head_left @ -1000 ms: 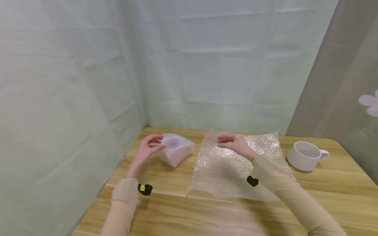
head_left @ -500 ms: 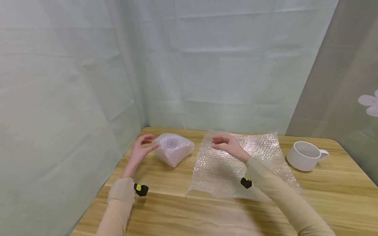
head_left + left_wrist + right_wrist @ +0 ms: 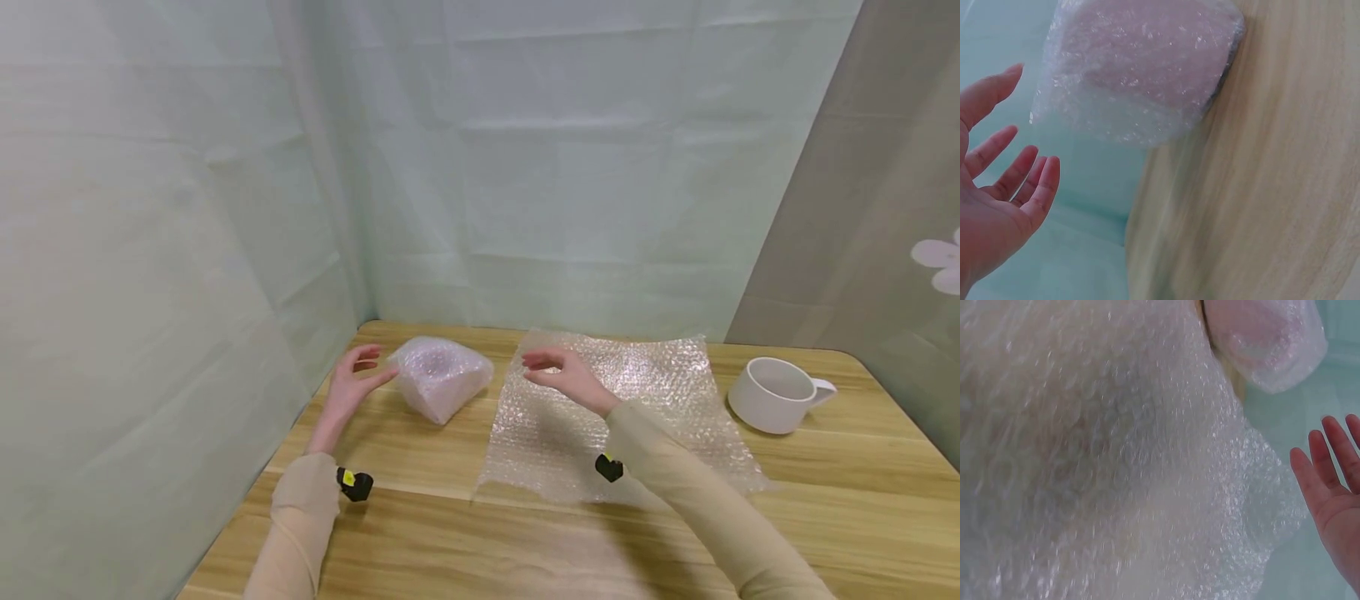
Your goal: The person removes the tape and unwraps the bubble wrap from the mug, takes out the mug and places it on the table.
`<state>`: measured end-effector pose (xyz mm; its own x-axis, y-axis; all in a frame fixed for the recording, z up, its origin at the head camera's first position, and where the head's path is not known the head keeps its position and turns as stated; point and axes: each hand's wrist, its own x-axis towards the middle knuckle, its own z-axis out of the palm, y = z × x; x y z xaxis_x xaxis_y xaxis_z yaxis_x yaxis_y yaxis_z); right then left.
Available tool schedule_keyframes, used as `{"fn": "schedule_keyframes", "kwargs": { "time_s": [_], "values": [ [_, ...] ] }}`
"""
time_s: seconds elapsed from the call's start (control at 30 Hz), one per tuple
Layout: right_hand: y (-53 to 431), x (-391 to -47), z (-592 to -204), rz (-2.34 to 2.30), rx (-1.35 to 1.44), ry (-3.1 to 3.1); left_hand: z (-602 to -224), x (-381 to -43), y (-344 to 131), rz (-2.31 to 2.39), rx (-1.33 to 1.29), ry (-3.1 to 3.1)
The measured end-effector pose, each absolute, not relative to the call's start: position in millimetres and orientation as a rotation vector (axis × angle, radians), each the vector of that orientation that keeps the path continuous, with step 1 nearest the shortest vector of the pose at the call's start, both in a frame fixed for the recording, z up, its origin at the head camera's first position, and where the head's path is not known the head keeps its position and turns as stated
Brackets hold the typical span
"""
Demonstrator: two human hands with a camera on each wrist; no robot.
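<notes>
A bundle wrapped in bubble wrap (image 3: 442, 379) sits at the left of the table, with something pinkish showing through it in the left wrist view. Just left of it is my left hand (image 3: 354, 385), fingers relaxed and spread, holding nothing; in the left wrist view a gap shows between the fingertips and the bundle (image 3: 1141, 69). My right hand (image 3: 566, 377), also relaxed and holding nothing, hovers over a flat sheet of bubble wrap (image 3: 637, 425) spread in the middle. In the right wrist view its fingers (image 3: 1329, 462) are loosely extended beside the sheet's far edge.
A white mug (image 3: 776, 396) stands right of the sheet, its handle pointing right. The wooden table (image 3: 420, 542) ends at a pale cloth backdrop (image 3: 570, 183) behind and on the left. A black wrist camera (image 3: 354, 483) is on the left sleeve.
My left hand has drawn away from the wrapped bundle to the left. My right hand has shifted left over the sheet. The bundle, sheet and mug have stayed put.
</notes>
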<state>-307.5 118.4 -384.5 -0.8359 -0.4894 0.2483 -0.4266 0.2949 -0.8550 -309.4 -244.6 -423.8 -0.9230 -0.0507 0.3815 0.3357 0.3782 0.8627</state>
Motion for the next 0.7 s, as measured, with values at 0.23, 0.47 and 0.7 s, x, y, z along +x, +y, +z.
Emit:
{"fn": "schedule_keyframes", "kwargs": {
  "time_s": [0.23, 0.47, 0.7],
  "values": [
    [104.8, -309.8, -392.8, -1.681, -0.942, 2.441, -428.4, -310.0, -245.2, -1.64, -0.221, -2.334],
    [94.2, -311.8, -397.8, -1.729, -0.891, 2.406, -437.7, -313.2, -247.8, -1.668, -0.265, -2.324],
    [83.4, -330.5, -420.8, -1.786, -0.815, 2.397, -460.2, -323.9, -253.6, -1.693, -0.326, -2.309]
  ]
}}
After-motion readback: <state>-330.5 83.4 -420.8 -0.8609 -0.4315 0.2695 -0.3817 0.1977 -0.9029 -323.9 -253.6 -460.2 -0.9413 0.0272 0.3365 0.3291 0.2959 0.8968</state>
